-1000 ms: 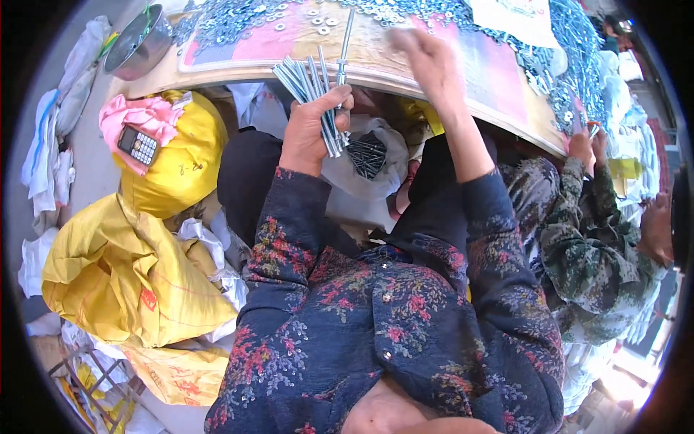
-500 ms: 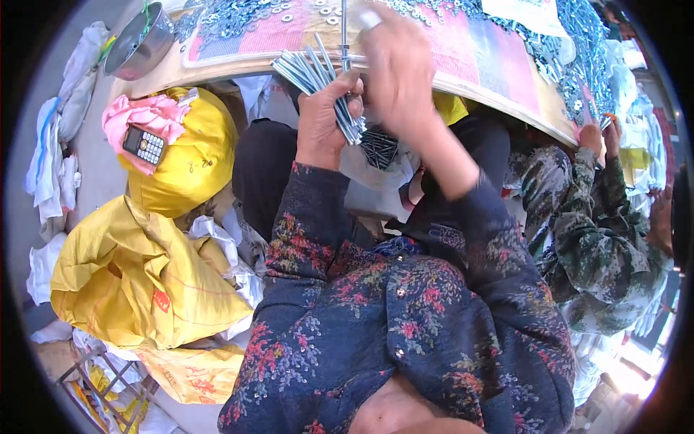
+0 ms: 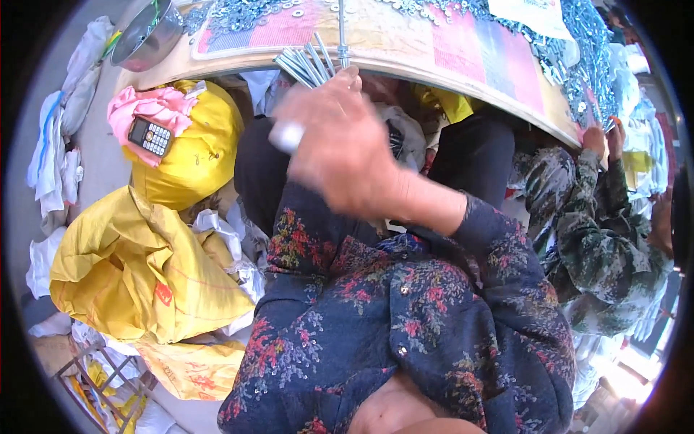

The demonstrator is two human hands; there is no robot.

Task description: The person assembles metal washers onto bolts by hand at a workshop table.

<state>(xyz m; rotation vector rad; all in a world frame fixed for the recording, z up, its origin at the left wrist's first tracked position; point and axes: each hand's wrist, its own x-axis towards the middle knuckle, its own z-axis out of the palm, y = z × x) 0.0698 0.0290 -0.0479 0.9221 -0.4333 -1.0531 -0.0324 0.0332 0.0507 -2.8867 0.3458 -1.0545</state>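
A bundle of thin silvery metal rods (image 3: 303,66) sticks up in front of the table edge, gripped by my left hand (image 3: 350,77), most of which is hidden. One longer rod (image 3: 342,29) stands upright above the left fingertips, with small metal pieces (image 3: 344,54) around its lower part. My right hand (image 3: 343,155) passes in front of the left hand and the lower ends of the rods. Motion smears its fingers, and a white wrap (image 3: 288,136) covers one of them. Whether it holds anything cannot be made out.
Loose washers (image 3: 249,22) and a heap of metal fasteners (image 3: 578,47) lie on the table (image 3: 405,58). A metal bowl (image 3: 148,40) stands at its left. A phone (image 3: 150,137) rests on pink cloth over a yellow sack (image 3: 210,145). Another person's hands (image 3: 603,137) work at right.
My right hand has swung down and left from beside the upright rod, now covering most of my left hand. The rods stay in about the same place.
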